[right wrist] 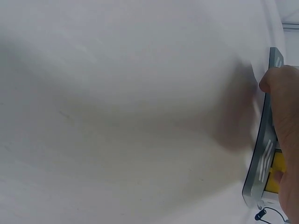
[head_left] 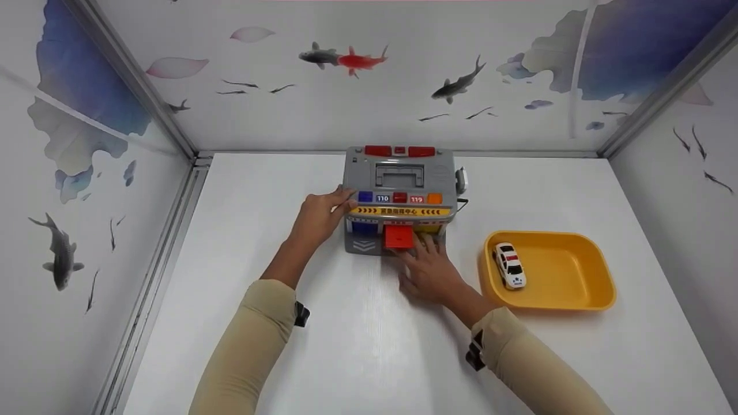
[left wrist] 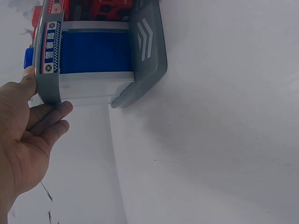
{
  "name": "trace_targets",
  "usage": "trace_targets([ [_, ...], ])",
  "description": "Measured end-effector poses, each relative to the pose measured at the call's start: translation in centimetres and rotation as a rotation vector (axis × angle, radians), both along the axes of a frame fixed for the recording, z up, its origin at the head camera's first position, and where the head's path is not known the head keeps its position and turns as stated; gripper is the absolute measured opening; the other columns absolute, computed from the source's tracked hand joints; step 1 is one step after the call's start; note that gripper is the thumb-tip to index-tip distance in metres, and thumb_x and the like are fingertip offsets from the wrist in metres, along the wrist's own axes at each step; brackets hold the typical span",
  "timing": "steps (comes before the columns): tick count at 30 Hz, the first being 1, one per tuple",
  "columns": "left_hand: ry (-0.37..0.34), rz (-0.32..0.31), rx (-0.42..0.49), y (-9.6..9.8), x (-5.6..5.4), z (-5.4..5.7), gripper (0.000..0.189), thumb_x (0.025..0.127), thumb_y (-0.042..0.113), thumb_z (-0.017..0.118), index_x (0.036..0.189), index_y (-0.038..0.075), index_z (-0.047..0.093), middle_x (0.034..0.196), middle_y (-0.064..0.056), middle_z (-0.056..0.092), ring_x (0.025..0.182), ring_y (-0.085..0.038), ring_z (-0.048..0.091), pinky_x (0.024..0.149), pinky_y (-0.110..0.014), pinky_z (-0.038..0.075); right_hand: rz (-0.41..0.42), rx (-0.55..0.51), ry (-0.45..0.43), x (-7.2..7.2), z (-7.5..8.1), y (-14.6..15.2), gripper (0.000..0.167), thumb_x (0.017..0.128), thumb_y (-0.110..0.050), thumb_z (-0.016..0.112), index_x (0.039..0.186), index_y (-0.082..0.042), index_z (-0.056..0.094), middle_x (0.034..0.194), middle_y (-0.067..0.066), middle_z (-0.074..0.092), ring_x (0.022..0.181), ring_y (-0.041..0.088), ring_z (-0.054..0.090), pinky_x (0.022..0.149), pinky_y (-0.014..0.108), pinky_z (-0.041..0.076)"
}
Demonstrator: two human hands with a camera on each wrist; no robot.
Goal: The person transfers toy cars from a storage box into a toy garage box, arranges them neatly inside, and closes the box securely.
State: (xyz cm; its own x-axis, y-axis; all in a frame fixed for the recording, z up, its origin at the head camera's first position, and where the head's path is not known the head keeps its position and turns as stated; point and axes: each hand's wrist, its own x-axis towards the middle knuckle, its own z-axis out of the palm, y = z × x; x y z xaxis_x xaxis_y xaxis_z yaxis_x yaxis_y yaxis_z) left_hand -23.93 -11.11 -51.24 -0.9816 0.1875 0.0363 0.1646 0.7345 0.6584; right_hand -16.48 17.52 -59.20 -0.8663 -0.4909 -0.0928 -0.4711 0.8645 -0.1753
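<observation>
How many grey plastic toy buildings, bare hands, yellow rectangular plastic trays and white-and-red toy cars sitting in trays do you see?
Grey toy building: 1
Hands (left hand, right hand): 2
Yellow tray: 1
White-and-red toy car: 1
Total: 5

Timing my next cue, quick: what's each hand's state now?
Left hand: closed, holding the toy emergency command center by its edge.
Right hand: at its front; grip cannot be told.

Both hands (head_left: pixel 320 216) (head_left: pixel 431 272) forward, right grip unclear
</observation>
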Motion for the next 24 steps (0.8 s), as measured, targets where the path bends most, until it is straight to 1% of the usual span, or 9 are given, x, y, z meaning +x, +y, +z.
trace_targets([
  [4,-0.005,0.001,-0.002,0.0,0.0,0.0,0.049,0.109,0.048,0.065,0.153,0.025,0.067,0.159,-0.012,0.059,0.150,-0.033,0.061,0.126,-0.050,0.050,-0.019,-0.001,-0.030,-0.1,0.2,-0.1,0.071,0.109,-0.046,0.065,0.173,-0.030,0.038,0.185,0.015,0.022,0.170,0.049,0.020,0.135,0.077,0.016],
  [8,-0.011,0.001,-0.006,0.0,0.0,0.0,0.049,0.110,0.048,0.064,0.154,0.026,0.067,0.160,-0.011,0.059,0.150,-0.031,0.060,0.127,-0.049,0.049,-0.032,0.006,-0.033,-0.3,0.4,-0.4,0.071,0.109,-0.045,0.063,0.173,-0.024,0.040,0.186,0.015,0.019,0.172,0.049,0.016,0.134,0.078,0.017],
  [12,-0.008,0.003,-0.006,0.0,0.1,-0.1,0.049,0.109,0.048,0.065,0.154,0.026,0.067,0.160,-0.012,0.059,0.150,-0.032,0.060,0.126,-0.049,0.049,-0.028,0.015,0.016,-0.5,0.4,-0.6,0.070,0.109,-0.043,0.062,0.172,-0.018,0.042,0.185,0.015,0.021,0.170,0.047,0.019,0.135,0.078,0.018],
  [15,0.002,0.000,-0.007,0.0,0.1,0.0,0.049,0.109,0.047,0.065,0.153,0.026,0.067,0.159,-0.013,0.059,0.150,-0.033,0.060,0.126,-0.050,0.049,-0.026,0.020,0.055,-0.6,0.3,-0.7,0.071,0.109,-0.041,0.061,0.172,-0.017,0.040,0.184,0.014,0.025,0.168,0.045,0.022,0.135,0.078,0.018],
  [17,0.008,-0.004,-0.011,-0.1,0.1,0.0,0.049,0.109,0.048,0.065,0.153,0.026,0.066,0.160,-0.013,0.059,0.150,-0.034,0.060,0.126,-0.051,0.049,-0.030,0.024,0.064,-0.7,0.3,-0.8,0.072,0.109,-0.040,0.061,0.173,-0.017,0.037,0.183,0.013,0.027,0.166,0.044,0.023,0.135,0.078,0.017],
  [24,-0.015,-0.001,-0.029,-0.1,0.0,-0.1,0.051,0.110,0.051,0.063,0.155,0.028,0.064,0.161,-0.011,0.058,0.151,-0.033,0.060,0.130,-0.054,0.045,-0.057,0.053,0.073,-1.2,0.3,-1.1,0.082,0.107,-0.039,0.065,0.176,-0.018,0.027,0.183,0.012,0.027,0.165,0.043,0.025,0.133,0.079,0.019],
])
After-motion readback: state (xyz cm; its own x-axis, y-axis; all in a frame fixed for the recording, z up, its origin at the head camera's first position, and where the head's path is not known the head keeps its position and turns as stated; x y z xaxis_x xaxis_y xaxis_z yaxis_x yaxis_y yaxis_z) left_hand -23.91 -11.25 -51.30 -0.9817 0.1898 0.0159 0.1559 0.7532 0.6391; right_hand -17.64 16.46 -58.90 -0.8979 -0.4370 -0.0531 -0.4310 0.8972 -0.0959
